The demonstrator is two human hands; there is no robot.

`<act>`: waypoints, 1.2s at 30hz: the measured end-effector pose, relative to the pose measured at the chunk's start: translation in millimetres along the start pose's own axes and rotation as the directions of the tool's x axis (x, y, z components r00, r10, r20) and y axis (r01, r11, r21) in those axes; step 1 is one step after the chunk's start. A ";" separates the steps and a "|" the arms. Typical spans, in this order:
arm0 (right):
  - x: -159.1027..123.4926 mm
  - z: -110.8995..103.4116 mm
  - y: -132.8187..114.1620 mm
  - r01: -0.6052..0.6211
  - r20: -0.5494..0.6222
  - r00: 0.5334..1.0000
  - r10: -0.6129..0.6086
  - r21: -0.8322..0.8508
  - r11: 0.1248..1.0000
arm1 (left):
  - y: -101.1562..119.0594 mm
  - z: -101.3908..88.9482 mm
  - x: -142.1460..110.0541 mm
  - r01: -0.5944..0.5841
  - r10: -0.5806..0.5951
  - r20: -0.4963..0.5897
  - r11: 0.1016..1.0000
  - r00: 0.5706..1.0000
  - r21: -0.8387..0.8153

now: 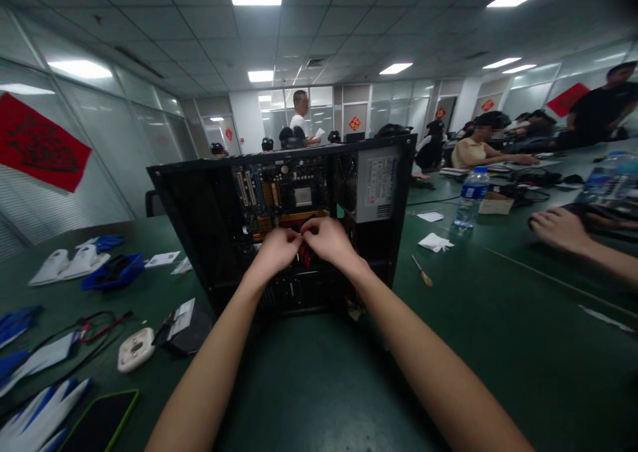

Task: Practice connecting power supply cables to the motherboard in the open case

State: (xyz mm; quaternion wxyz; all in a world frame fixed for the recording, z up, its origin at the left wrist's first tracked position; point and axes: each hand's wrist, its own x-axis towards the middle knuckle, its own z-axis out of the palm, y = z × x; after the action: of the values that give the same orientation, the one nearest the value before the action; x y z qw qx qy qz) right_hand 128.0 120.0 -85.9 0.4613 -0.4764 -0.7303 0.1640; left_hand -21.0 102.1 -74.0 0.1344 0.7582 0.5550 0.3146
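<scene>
The case [401, 219] stands upright on the green table [319, 385], its open side toward the person, and both hands work inside it, low in front of the board [286, 196]. The left hand [280, 247] and the right hand [326, 240] have their fingertips drawn close together, almost meeting, just above some red wires [305, 258]; whether they pinch a wire or some other small part I cannot tell, since the fingers cover it. That hidden view is probably the main risk: a plug could be turned the wrong way or set off by 1 pin, and pushing it then might bend the pins. A small part could also slip from the fingertips and drop to the case floor, where it would be dark and hard to find. Pressing hard toward the board could rock the case, as neither hand seems to brace its frame. Knuckles could catch on the orange slots [262, 226], and a loose wire might snag on a wrist as it draws back. The power supply [381, 185] sits high at the right, so its weight could make any tilt worse. The screwdriver [423, 271] lies well apart, to the right of the case
</scene>
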 end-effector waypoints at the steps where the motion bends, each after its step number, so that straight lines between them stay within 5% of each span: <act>1: 2.1 1.0 2.4 -0.015 -0.008 1.000 0.015 0.070 0.997 | -1.5 0.1 1.5 0.022 -0.015 0.043 0.985 0.999 -0.172; 5: 11.1 -5.3 5.0 -0.101 -0.002 0.994 0.112 0.406 0.908 | 0.3 -4.6 2.5 0.194 -0.073 0.193 0.648 0.978 -0.737; 8: 13.8 -9.6 2.2 -0.109 -0.009 0.991 0.131 0.494 0.862 | 5.6 -7.7 1.6 0.242 -0.059 0.239 0.406 0.969 -0.882; 10: 13.2 -9.7 0.3 -0.061 -0.041 0.995 0.091 0.470 0.881 | 8.6 -7.8 1.5 0.232 -0.035 0.236 0.371 0.971 -0.899; 12: 11.5 -8.6 -0.5 -0.005 -0.069 0.997 0.036 0.408 0.913 | 10.2 -6.9 1.7 0.184 -0.028 0.193 0.460 0.981 -0.869; 16: 6.3 -4.6 4.8 0.051 -0.104 0.994 -0.024 0.267 0.962 | 5.8 -5.2 2.8 0.047 -0.055 0.006 0.785 0.998 -0.618; 20: 2.7 2.8 17.3 -0.025 -0.098 0.994 0.044 0.189 0.982 | -9.2 0.3 6.0 0.010 0.007 0.049 0.937 0.999 -0.349; 25: 4.7 9.1 27.4 -0.132 0.048 0.990 0.129 0.063 0.989 | -22.8 18.1 10.8 0.037 -0.022 0.151 0.994 0.988 -0.101; 36: 6.5 18.6 30.9 -0.158 0.067 0.985 0.162 -0.063 0.985 | -31.3 24.2 19.7 0.117 -0.127 0.054 0.979 0.990 0.165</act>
State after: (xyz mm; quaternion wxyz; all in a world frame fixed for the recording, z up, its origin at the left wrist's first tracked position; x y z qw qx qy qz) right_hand 128.6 144.4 -113.2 0.4063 -0.5405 -0.7101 0.1964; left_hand -25.9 134.8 -103.3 0.1094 0.7408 0.6196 0.2350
